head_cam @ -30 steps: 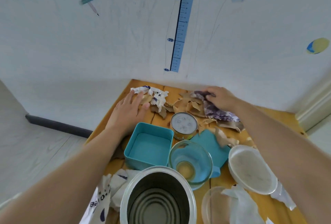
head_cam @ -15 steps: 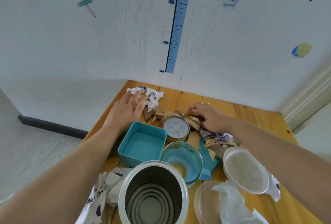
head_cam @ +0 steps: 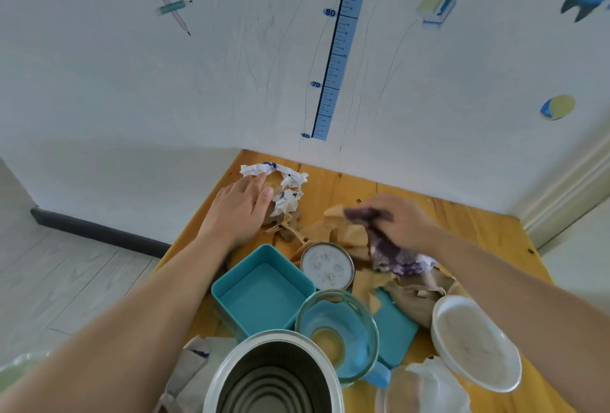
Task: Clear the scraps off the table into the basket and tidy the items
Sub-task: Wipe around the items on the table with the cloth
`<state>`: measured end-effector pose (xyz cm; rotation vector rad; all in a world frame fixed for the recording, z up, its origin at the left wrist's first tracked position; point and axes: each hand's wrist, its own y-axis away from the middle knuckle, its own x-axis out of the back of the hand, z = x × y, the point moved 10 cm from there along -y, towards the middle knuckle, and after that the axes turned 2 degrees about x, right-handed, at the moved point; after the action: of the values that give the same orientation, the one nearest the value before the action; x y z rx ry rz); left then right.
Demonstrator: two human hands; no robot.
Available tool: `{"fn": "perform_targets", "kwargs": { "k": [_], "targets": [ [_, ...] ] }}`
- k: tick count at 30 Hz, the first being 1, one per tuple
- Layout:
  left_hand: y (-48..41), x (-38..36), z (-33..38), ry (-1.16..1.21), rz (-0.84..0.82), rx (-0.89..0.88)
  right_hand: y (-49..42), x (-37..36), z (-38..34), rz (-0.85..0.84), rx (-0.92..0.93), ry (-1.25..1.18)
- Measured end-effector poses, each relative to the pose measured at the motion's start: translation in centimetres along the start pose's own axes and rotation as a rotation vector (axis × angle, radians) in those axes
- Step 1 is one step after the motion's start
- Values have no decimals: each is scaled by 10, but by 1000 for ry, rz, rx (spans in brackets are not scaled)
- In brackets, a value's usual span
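Gathering scraps at the table's far edge.
Left hand (head_cam: 242, 206) lying flat, open, on white paper (head_cam: 285, 186); right hand (head_cam: 401, 221) gripping purple wrapper (head_cam: 394, 256); basket unseen.

Left hand (head_cam: 242, 206) flat on the wooden surface (head_cam: 468, 221), fingertips touching crumpled white paper (head_cam: 284, 186) near the wall. Right hand (head_cam: 401, 219) closed in a grip on purple paper (head_cam: 394, 256) among brown scraps (head_cam: 355, 236). Nearer: teal square box (head_cam: 262, 295), small round tin (head_cam: 326, 266), glass bowl (head_cam: 336, 335), white bowl (head_cam: 473, 343), open metal can (head_cam: 272, 379).
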<state>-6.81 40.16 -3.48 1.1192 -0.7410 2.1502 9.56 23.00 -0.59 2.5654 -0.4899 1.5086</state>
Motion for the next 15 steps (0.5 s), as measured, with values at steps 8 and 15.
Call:
{"fn": "perform_targets", "kwargs": {
  "k": [8,15],
  "targets": [
    [0,-2,-8,84,6,85,-77,50,-14,283,-67,-12],
    [2,1,-13,139,85,89,-157,-15,-92,108,145,94]
  ]
}}
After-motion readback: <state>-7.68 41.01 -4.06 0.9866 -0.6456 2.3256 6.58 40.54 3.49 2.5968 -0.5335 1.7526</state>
